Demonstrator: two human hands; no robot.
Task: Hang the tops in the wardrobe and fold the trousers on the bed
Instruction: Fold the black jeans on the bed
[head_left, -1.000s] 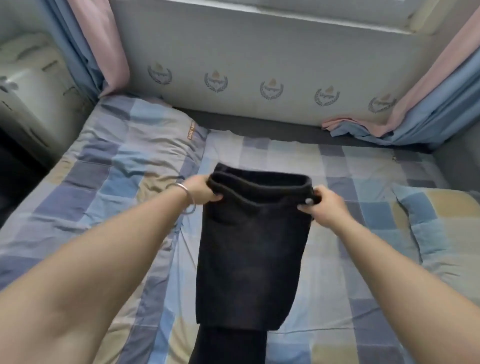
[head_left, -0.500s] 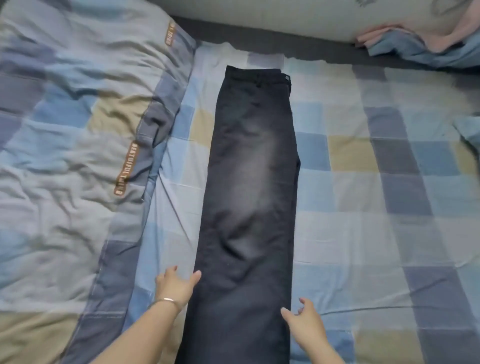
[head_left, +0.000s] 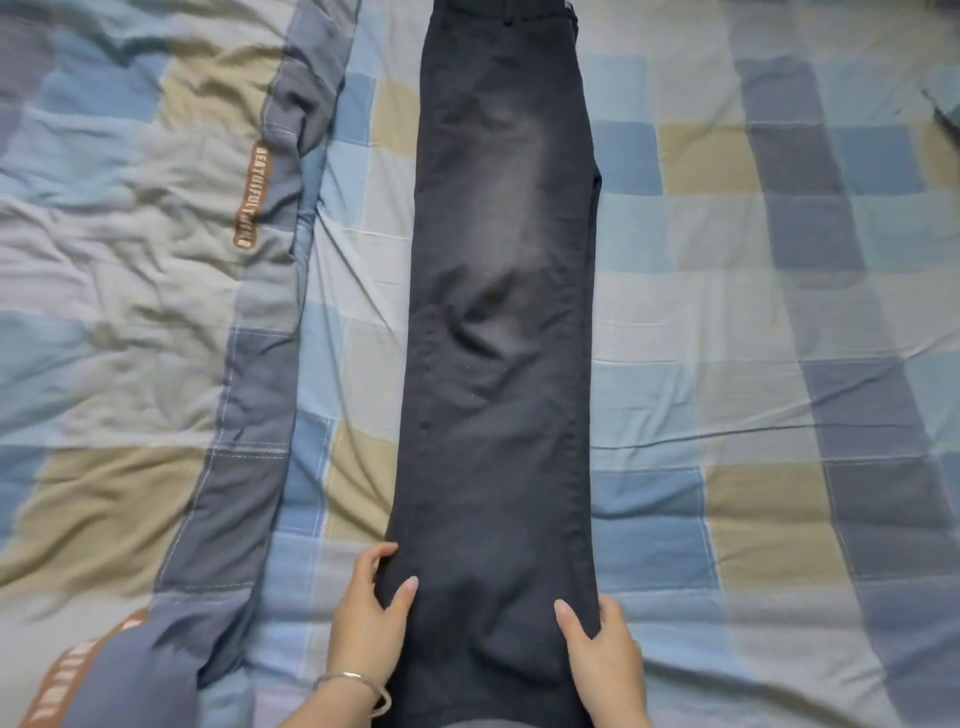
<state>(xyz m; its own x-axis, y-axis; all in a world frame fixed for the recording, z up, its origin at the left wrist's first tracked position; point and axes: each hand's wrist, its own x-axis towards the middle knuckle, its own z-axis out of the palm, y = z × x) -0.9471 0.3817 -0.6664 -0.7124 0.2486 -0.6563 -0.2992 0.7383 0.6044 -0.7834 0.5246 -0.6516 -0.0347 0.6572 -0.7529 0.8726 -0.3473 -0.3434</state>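
Hands: left (head_left: 368, 618), right (head_left: 602, 649) pinch trousers (head_left: 498, 364) edges | trousers flat on bed (head_left: 753, 312)

Left hand (head_left: 366, 621) and right hand (head_left: 602, 654) lie low in view, thumbs curled inward, each pinching fabric; a bracelet circles the left wrist.

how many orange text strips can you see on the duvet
2: one orange text strip on the duvet left of the black trousers, another at the bottom-left corner. Others may be out of frame.
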